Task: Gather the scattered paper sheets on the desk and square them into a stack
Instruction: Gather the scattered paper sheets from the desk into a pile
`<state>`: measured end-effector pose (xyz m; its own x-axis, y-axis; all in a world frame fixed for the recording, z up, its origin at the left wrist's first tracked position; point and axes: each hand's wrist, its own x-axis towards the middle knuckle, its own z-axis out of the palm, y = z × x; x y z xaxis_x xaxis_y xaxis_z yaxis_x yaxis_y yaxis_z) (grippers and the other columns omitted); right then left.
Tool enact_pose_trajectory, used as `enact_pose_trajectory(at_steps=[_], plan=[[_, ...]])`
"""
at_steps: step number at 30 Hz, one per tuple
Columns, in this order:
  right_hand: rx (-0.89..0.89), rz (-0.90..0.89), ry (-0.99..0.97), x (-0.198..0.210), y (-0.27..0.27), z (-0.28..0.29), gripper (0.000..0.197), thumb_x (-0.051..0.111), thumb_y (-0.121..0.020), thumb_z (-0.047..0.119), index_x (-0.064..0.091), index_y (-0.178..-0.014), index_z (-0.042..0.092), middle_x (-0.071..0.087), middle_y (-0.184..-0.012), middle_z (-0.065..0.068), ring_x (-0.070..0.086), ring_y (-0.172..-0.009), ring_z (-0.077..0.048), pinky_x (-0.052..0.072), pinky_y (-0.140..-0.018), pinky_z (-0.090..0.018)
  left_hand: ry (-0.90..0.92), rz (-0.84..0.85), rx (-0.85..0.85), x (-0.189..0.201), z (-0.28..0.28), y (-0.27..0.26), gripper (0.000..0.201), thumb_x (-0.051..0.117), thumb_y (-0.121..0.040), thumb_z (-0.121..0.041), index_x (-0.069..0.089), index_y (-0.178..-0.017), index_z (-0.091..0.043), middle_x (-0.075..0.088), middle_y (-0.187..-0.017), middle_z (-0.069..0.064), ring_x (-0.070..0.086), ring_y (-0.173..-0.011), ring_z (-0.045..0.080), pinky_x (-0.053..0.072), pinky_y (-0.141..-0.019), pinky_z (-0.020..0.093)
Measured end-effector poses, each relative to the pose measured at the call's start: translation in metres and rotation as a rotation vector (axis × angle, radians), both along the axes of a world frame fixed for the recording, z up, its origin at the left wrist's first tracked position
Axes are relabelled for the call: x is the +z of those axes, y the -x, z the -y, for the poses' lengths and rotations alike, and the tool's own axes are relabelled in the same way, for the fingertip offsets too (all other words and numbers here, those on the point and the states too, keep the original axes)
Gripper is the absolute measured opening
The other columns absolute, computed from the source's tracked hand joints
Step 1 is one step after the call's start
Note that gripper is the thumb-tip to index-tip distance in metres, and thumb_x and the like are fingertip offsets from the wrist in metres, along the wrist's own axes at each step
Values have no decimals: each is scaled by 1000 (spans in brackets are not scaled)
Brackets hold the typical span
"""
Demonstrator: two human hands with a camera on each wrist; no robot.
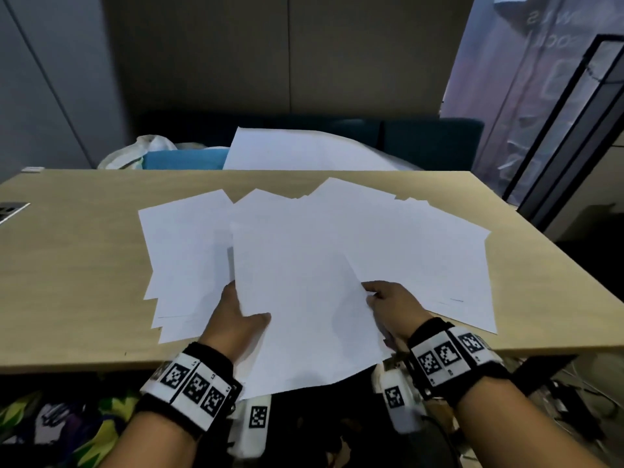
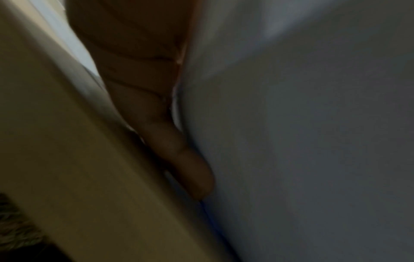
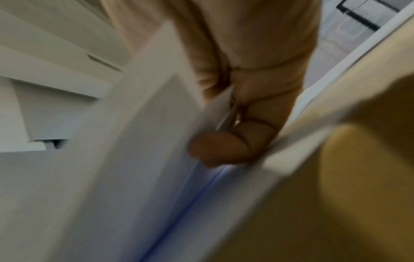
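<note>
Sheets of white paper (image 1: 304,298) are sitting between both hands, a small bunch lifted off the desk (image 1: 74,275) at its near edge, with the bottom corner hanging out past that edge. Left hand (image 1: 236,319) is gripping the bunch's left side, thumb lying on top of the paper and the fingers tucked underneath; in the left wrist view one finger (image 2: 190,170) is pressing flat against the underside of the sheets, though it's pretty dark there. Right hand (image 1: 391,305) is pinching the right edge, fingers curled in around it, and the blurry right wrist view is showing fingertips (image 3: 217,147) clamping the paper edge. Loose sheets (image 1: 422,251) are still lying fanned out all over the desk, overlapping each other, some to the left (image 1: 182,251) and more to the right and behind the held bunch. Both wrists are wearing black bands with square-patterned marker tags (image 1: 192,386). Behind the desk, another big white sheet (image 1: 304,150) is lying next to something blue (image 1: 182,158) and a white plastic bag (image 1: 135,153).
</note>
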<state>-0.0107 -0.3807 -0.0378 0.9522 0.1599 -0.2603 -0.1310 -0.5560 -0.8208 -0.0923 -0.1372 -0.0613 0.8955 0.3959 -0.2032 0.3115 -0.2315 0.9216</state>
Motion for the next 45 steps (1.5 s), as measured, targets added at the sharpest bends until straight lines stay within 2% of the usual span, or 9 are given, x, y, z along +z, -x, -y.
enact_pose_trajectory(at_steps=[5,9,12,14,17,22,26,33,45], plan=[[-260,146,384,26,-57,62,41,58,-92,25,57,-127,3,60,-126,-18,57,-114,-34,45,-98,-40,24,27,56,-1,-11,2,63,66,-81,-7,39,-137,-18,60,-121,0,59,-111,21,45,-97,34],[-227,-4,741,40,-82,109,35,61,-88,37,65,-107,8,61,-125,-19,59,-108,-37,49,-90,-38,53,24,38,-3,-15,2,65,68,-79,-10,39,-136,-18,60,-121,1,59,-111,23,44,-103,42],[-77,-40,1042,43,-71,110,64,49,-84,65,42,-140,35,51,-136,-14,56,-116,-33,48,-86,-34,78,29,42,-4,-13,3,74,70,-65,-23,42,-133,-18,62,-120,1,61,-108,22,45,-101,42],[47,-26,1177,50,-66,100,56,49,-92,48,26,-142,50,45,-143,-7,55,-117,-27,50,-88,-34,82,36,50,-5,-12,2,70,70,-69,-20,42,-133,-17,61,-118,1,60,-108,22,45,-99,38],[142,-113,1220,60,-71,89,62,58,-81,41,39,-140,45,48,-142,-1,58,-109,-23,49,-95,-33,74,26,47,-5,-13,3,62,69,-76,-14,42,-131,-17,61,-117,1,60,-108,21,45,-97,37],[91,-69,1084,58,-79,95,47,59,-86,36,53,-133,36,48,-142,7,52,-125,-19,36,-98,-18,67,27,22,1,-16,6,59,70,-68,-19,48,-123,-19,62,-112,-3,59,-101,13,44,-88,30],[-100,49,872,38,-92,103,19,52,-80,42,61,-87,27,65,-96,-2,64,-85,-27,56,-84,-37,57,40,24,-1,-19,7,50,69,-76,-12,49,-122,-18,62,-113,-1,58,-101,13,42,-88,29],[-502,258,361,61,-95,97,21,63,-82,4,64,-103,0,64,-107,-23,57,-86,-36,50,-87,-45,102,21,40,-3,-19,2,46,65,-66,-23,52,-109,-20,63,-107,-1,60,-102,20,47,-93,37],[-555,760,374,119,-87,115,23,54,-84,13,61,-100,-2,64,-99,-30,60,-92,-44,41,-68,-35,67,19,40,-3,-20,3,43,64,-69,-22,53,-111,-18,64,-104,-1,61,-98,19,46,-75,30]])
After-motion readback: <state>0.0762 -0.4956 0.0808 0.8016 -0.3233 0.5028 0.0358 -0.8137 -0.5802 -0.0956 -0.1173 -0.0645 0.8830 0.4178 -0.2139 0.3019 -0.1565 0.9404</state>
